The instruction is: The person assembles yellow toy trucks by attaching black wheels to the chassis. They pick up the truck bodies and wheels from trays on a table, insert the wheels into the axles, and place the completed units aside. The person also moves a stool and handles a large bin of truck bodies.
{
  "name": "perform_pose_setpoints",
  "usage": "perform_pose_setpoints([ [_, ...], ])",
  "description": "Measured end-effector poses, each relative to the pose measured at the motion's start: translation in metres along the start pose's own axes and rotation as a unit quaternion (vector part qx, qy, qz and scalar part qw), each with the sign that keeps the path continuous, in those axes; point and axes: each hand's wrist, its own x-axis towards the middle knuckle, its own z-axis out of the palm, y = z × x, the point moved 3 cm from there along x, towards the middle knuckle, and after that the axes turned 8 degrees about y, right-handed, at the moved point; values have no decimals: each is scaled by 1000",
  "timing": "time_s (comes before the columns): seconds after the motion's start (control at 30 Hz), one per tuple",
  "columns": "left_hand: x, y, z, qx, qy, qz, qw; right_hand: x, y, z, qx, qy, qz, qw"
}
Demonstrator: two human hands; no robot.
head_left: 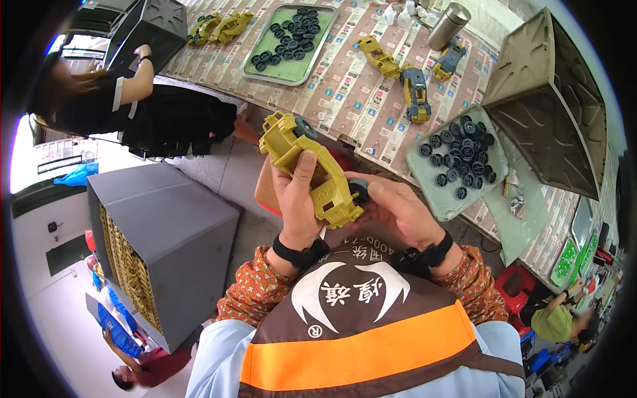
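My left hand (297,202) grips a yellow plastic toy car body (332,192), held tilted above my lap with its thumb across the side. One dark wheel (304,129) sits at the body's far end. A second black wheel (359,191) is at the near end, under the thumb of my right hand (403,211), whose fingers close in around it. Whether this wheel is fully seated on the body cannot be made out. The right hand's other fingertips are partly hidden behind the car.
On the patterned table are a pale tray (424,179) and a green tray (292,74), both holding black wheels. Several toy cars (415,93) and a steel flask (449,26) stand beyond. A dark crate (531,99) is at right; a grey box (166,205) of yellow parts at left, near a co-worker (86,109).
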Motion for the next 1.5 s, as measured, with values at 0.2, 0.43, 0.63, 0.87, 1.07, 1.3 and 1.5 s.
perform_pose_setpoints([
  [0.2, -2, -2, -3, 13, -5, -22, 1000, 4, 2, -6, -81, -40, -50, 995],
  [0.43, -12, -3, 0, 26, -31, -86, 995, -8, 1, -7, -362, -88, -112, 921],
  [0.63, -19, -3, -2, 10, -52, -93, 994, -19, 8, 4, -329, -97, -146, 928],
  [0.87, -20, -5, -3, -13, -90, -113, 989, -28, 3, 15, -122, -119, 32, 985],
  [1.07, -20, -5, 7, -112, -168, -122, 972, -23, 7, 18, -13, -121, 84, 989],
  [1.3, -21, -4, 10, -54, -206, -37, 976, -25, 7, 24, 95, -134, 111, 980],
  [1.5, -25, 7, 9, -7, -223, -33, 974, -24, 12, 24, 76, -137, 68, 985],
])
